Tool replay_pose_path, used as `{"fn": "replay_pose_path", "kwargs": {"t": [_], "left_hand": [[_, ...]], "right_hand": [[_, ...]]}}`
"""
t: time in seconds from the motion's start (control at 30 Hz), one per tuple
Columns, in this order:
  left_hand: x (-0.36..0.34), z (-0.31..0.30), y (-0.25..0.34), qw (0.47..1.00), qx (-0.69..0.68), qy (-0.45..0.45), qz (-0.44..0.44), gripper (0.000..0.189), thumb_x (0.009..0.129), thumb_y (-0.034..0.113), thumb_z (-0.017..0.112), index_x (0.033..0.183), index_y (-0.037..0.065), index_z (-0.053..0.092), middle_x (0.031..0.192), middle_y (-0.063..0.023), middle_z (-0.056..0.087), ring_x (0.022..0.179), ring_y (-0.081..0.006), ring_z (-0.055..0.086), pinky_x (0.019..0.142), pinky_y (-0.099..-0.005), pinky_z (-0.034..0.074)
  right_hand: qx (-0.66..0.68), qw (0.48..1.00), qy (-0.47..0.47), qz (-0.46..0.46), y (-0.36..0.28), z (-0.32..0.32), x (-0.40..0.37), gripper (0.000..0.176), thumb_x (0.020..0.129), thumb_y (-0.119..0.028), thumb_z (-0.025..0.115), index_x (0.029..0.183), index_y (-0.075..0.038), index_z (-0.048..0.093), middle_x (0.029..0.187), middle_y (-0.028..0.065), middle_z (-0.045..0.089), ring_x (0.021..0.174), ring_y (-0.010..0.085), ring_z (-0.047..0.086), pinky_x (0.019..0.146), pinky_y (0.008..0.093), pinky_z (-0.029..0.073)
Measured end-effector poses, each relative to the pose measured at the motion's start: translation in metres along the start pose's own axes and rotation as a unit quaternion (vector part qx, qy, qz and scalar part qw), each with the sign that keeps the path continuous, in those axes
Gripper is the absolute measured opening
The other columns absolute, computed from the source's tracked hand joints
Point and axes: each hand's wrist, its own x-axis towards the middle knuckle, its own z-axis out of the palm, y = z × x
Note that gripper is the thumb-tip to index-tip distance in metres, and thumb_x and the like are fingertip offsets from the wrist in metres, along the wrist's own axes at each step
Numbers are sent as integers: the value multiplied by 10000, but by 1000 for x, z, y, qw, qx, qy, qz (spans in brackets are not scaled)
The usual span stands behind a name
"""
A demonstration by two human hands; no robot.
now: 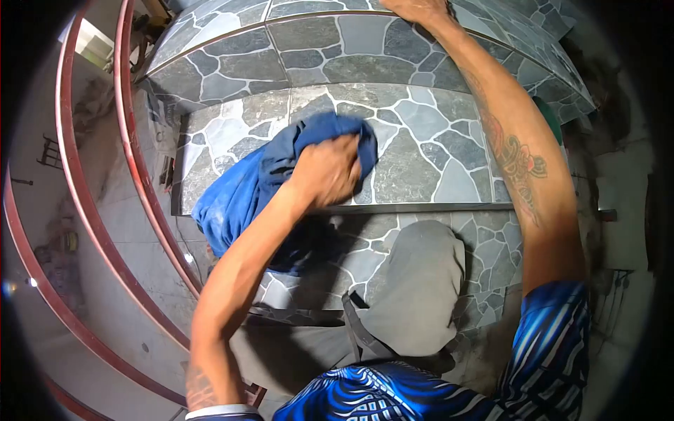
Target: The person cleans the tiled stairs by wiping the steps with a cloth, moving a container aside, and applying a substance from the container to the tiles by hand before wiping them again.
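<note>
The left hand [326, 172] is bunched into a fist around a blue cloth [239, 196], with the fingers curled tight into the fabric. It presses the cloth down on the tread of a tiled step [421, 161], near the step's front edge. The cloth is soft, crumpled and dusty pale in patches. Most of it spills off to the left of the hand and hangs over the edge of the step.

The tiles are glossy and printed with irregular grey and blue-grey stone shapes, parted by pale joint lines. A thin dark metal strip runs along the nose of the step.

The right hand [414, 8] reaches to the far step [316, 42], at the top edge of the view. Only its heel and wrist show, so I cannot tell whether the fingers are spread or closed. A tattoo runs along the forearm.

A bent knee in plain grey cloth [421, 281] rests against the nearer riser. To the left, curved red-painted metal rails [133, 175] sweep beside the steps over a smooth grey floor.
</note>
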Motion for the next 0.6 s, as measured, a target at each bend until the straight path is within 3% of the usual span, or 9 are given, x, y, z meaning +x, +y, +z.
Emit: {"fn": "replay_pose_path", "kwargs": {"t": [0.07,0.17,0.2,0.27,0.37,0.4,0.47,0.5,0.6], "left_hand": [[-36,-20,12,997,16,-26,67,388,899,198,537,1229,-4,571,1080,-228,653,840,-402,649,717,-485,520],[-35,-16,-5,991,3,-133,-5,350,880,189,554,1174,5,596,1019,-228,658,818,-405,648,706,-478,519],[-19,-4,-15,996,35,-76,-3,305,891,209,538,1108,23,643,856,-181,688,750,-369,666,690,-469,529],[20,8,-17,997,54,18,-46,301,889,224,554,1094,22,640,974,-175,679,849,-341,661,724,-463,525],[-7,-4,20,993,93,-58,41,336,918,239,550,1151,1,593,1312,-192,532,1118,-303,559,821,-468,483],[-25,-12,30,998,27,-32,40,306,925,239,552,1124,19,630,1169,-196,607,1028,-322,600,832,-462,474],[-37,-29,19,976,51,-200,-67,294,925,228,557,1130,39,649,1002,-186,653,933,-342,627,825,-474,471],[-39,-20,4,992,37,-114,-35,313,927,223,550,1178,60,642,894,-175,665,864,-360,636,796,-479,476],[1,-2,-15,996,49,-32,-61,365,917,203,554,1248,57,597,1041,-184,665,938,-384,629,811,-464,497]], "right_hand": [[-1,1000,15,-25,1,-2,4,542,824,-464,528,951,22,732,1040,306,674,1018,454,654,900,515,525],[44,991,-77,100,-23,-41,-8,541,831,-464,524,936,25,730,1001,295,683,990,457,660,886,520,527],[49,992,-65,100,-22,-42,-11,541,832,-463,523,932,27,730,1002,296,683,986,457,661,883,522,526],[64,992,-38,98,-25,-44,-13,540,833,-460,521,923,30,729,1004,298,681,978,458,663,878,525,526],[63,997,-18,35,-13,-31,-7,545,834,-460,520,928,33,731,1025,306,675,983,459,662,887,526,522],[64,997,-25,43,-12,-32,-4,545,837,-462,517,928,30,733,1027,305,675,988,459,660,893,525,520],[72,994,-45,64,-15,-33,-6,544,841,-465,512,927,23,737,1031,304,676,997,457,658,905,524,515],[66,994,-45,75,-17,-33,-7,546,841,-467,512,927,23,737,1029,304,676,999,460,656,910,525,513],[53,994,-37,90,-19,-31,-9,556,839,-475,512,924,26,737,1029,309,675,1008,469,649,921,524,509]]}}
